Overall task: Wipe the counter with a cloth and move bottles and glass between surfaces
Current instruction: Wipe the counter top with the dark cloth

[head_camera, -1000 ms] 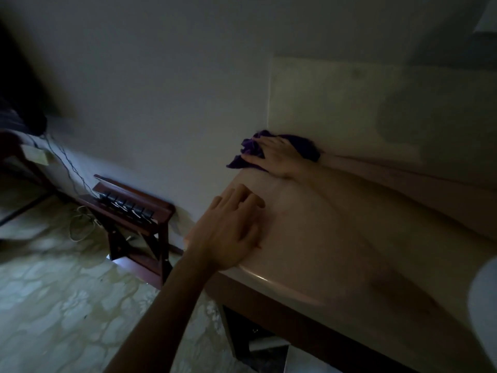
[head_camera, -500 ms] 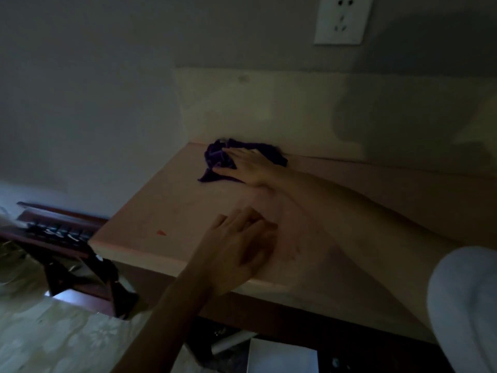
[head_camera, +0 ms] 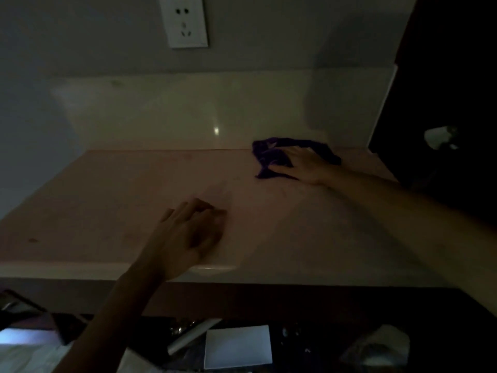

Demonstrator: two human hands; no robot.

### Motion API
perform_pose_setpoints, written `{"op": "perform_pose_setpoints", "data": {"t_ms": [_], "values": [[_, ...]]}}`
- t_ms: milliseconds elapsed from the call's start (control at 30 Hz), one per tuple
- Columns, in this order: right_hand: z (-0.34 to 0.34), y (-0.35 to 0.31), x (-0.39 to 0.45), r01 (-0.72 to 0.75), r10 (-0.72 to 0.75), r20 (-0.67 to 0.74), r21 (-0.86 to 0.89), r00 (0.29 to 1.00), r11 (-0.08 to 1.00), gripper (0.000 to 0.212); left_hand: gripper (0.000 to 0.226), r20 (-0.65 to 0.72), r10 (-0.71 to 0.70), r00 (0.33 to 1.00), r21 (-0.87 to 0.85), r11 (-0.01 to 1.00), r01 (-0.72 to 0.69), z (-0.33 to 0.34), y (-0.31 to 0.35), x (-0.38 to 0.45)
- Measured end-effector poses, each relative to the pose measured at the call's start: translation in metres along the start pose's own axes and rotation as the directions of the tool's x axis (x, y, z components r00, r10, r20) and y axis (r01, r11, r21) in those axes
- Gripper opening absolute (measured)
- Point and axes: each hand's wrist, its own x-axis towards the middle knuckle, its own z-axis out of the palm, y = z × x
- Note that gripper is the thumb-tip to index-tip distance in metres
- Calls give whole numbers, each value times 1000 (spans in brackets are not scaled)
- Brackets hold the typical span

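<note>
The room is dim. A crumpled purple cloth (head_camera: 271,154) lies on the pale pink counter (head_camera: 121,200), at the back right near the backsplash. My right hand (head_camera: 304,165) lies flat on the cloth with straight fingers, pressing it to the surface. My left hand (head_camera: 188,238) rests palm-down on the counter near its front edge, fingers loosely bent, holding nothing. No bottle or glass shows on the counter.
A cream backsplash (head_camera: 188,111) runs along the back, with a white wall socket (head_camera: 184,21) above it. A dark cabinet side (head_camera: 443,90) bounds the counter on the right. Below the front edge lie a white box (head_camera: 238,345) and other dim items.
My right hand has slid the cloth along the back of the counter from the left corner toward the right. The view has swung right; my left hand stays near the front edge.
</note>
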Motion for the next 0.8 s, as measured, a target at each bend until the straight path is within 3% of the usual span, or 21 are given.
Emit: {"op": "perform_pose_setpoints", "data": {"t_ms": [133,233,500,567,700,800], "values": [[-19,57,-46,-165,165,2,-23,986,986,87,50,-16,-46,999,-8,999,46,4,9,-4],[-29,85,-75,-261,260,-39,-34,965,965,93,48,-9,-58,998,-23,998,57,1,11,-4],[-31,88,-131,-298,298,-19,-89,954,950,115,52,49,-52,997,-20,998,53,-11,14,-6],[-30,80,-133,-278,278,-12,-85,960,957,112,51,62,-43,997,13,999,42,-17,1,-12],[-24,49,-124,-215,219,42,-76,975,974,76,52,39,-116,993,36,993,114,-24,-38,-28],[-17,23,-103,-146,150,89,-47,985,988,72,53,30,-141,990,37,990,139,-22,-48,-28]]}}
